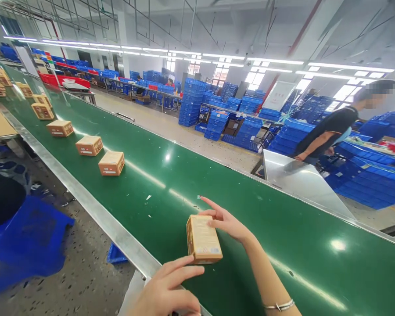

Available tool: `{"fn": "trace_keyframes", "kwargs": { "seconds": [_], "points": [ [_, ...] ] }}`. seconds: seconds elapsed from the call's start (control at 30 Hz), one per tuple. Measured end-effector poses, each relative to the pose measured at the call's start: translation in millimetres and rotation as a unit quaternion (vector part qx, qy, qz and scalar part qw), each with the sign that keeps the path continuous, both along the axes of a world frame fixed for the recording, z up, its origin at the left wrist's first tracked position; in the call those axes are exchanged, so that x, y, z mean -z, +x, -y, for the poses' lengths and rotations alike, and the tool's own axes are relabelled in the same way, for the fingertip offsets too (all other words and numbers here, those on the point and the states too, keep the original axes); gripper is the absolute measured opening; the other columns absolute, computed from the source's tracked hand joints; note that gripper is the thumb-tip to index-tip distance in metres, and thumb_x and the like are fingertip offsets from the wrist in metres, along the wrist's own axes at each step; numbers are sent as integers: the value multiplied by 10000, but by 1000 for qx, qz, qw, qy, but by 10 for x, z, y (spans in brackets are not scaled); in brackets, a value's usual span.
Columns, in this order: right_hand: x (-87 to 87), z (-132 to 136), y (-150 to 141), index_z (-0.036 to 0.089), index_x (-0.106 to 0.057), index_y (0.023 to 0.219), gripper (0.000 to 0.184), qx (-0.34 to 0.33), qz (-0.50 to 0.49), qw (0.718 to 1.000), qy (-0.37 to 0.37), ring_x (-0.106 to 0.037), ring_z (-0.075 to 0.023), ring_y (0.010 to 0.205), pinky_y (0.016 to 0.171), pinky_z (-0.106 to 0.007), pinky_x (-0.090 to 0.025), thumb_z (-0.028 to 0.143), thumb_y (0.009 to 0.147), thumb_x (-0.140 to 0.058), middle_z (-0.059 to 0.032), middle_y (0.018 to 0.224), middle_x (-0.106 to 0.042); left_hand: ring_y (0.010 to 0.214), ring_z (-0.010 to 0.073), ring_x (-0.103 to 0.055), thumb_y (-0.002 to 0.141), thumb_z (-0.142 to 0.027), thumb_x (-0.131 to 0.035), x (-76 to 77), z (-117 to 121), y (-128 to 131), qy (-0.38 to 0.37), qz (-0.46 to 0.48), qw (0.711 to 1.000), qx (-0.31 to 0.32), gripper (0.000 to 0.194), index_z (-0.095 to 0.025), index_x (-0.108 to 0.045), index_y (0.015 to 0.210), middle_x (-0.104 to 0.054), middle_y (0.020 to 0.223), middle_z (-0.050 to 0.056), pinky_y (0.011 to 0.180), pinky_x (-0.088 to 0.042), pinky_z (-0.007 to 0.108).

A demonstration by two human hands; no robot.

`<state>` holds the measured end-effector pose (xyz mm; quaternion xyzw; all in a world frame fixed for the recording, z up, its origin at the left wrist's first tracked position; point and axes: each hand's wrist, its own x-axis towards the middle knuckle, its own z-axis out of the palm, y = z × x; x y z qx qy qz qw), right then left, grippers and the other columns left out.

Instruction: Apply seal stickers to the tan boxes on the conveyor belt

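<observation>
My left hand (166,287) is cropped by the bottom edge, and so is my right forearm (266,272). The small print on the cardboard box (204,235) is illegible to me, its underside hidden. The left edge cuts off a co-worker (3,199); the whiteboard's (278,97) lettering is blurred.

Lamps (349,67): long white tubes, room brightly lit from overhead
Windows (255,79): washed out to near white
Belt (237,188): streaks of glare, round bright spots
Near box (206,237): soft shadow beneath, fine print unreadable
Person at right (329,125): head pixelated, body stretched by wide-angle distortion
</observation>
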<state>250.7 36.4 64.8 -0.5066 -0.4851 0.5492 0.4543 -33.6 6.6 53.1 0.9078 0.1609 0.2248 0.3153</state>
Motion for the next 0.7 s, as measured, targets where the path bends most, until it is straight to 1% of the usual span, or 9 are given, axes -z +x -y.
{"fn": "trace_keyframes", "kwargs": {
  "seconds": [0.1, 0.17, 0.23, 0.3, 0.37, 0.43, 0.5, 0.57, 0.7],
  "points": [
    [-40, 137, -87, 234, -579, 1406, 796, -10, -14, 1000, -6, -716, -265, 925, 805, -402, -549, 375, 671, -849, -88, 1049, -775, 1447, 317, -437, 881, -165, -717, 43, -38, 90, 32, -2, 999, 26, 100, -256, -758, 886, -547, 1508, 33, 1169, -421, 497],
    [-19, 234, -136, 245, -643, 1332, 706, 28, -22, 999, 2, -706, -277, 1004, 861, -416, -546, 414, 683, -865, -94, 1117, -759, 1454, 342, -410, 874, -196, -739, 48, -63, 153, 47, -9, 996, 70, 60, -248, -768, 882, -507, 1532, 41, 1187, -376, 546],
    [39, 340, -173, 250, -703, 1236, 580, 103, -27, 994, 11, -661, -289, 1134, 945, -420, -523, 478, 725, -854, -101, 1227, -720, 1439, 345, -424, 885, -244, -742, 29, -69, 213, 43, -10, 993, 108, 34, -243, -776, 881, -522, 1515, 54, 1188, -374, 539],
    [117, 453, -201, 243, -742, 1129, 498, 196, -30, 980, 12, -616, -303, 1212, 981, -417, -510, 550, 747, -832, -102, 1299, -683, 1434, 330, -433, 905, -283, -726, -5, -48, 265, 20, -12, 992, 121, 71, -241, -778, 881, -555, 1488, 61, 1190, -381, 512],
    [187, 570, -230, 223, -759, 1018, 492, 275, -36, 961, -1, -647, -315, 1152, 927, -410, -544, 614, 727, -823, -109, 1305, -678, 1437, 314, -437, 907, -280, -721, -41, -10, 308, -5, -18, 993, 113, 80, -231, -774, 872, -574, 1474, 70, 1196, -377, 493],
    [226, 691, -263, 207, -766, 945, 513, 318, -47, 947, -21, -703, -304, 1001, 818, -390, -585, 647, 689, -830, -115, 1275, -695, 1434, 303, -450, 897, -249, -728, -66, 32, 340, -26, -33, 994, 104, 60, -218, -767, 863, -578, 1472, 79, 1197, -381, 478],
    [231, 813, -292, 198, -780, 945, 527, 331, -56, 941, -46, -725, -275, 837, 691, -358, -599, 646, 674, -840, -120, 1200, -730, 1423, 292, -472, 887, -224, -736, -75, 73, 365, -48, -46, 993, 97, 42, -216, -764, 856, -590, 1462, 77, 1186, -403, 461],
    [215, 930, -309, 198, -794, 979, 529, 332, -63, 939, -64, -721, -260, 785, 638, -329, -592, 626, 674, -854, -117, 1155, -749, 1422, 289, -476, 876, -210, -747, -69, 113, 387, -69, -51, 992, 95, 26, -221, -762, 859, -611, 1443, 67, 1164, -432, 457],
    [181, 1121, -318, 206, -803, 956, 472, 344, -59, 934, -80, -708, -301, 975, 719, -311, -597, 590, 689, -870, -104, 1219, -728, 1424, 276, -477, 882, -172, -726, -39, 197, 429, -84, -39, 991, 96, 58, -217, -751, 854, -615, 1443, 44, 1119, -479, 432]
  ]
}}
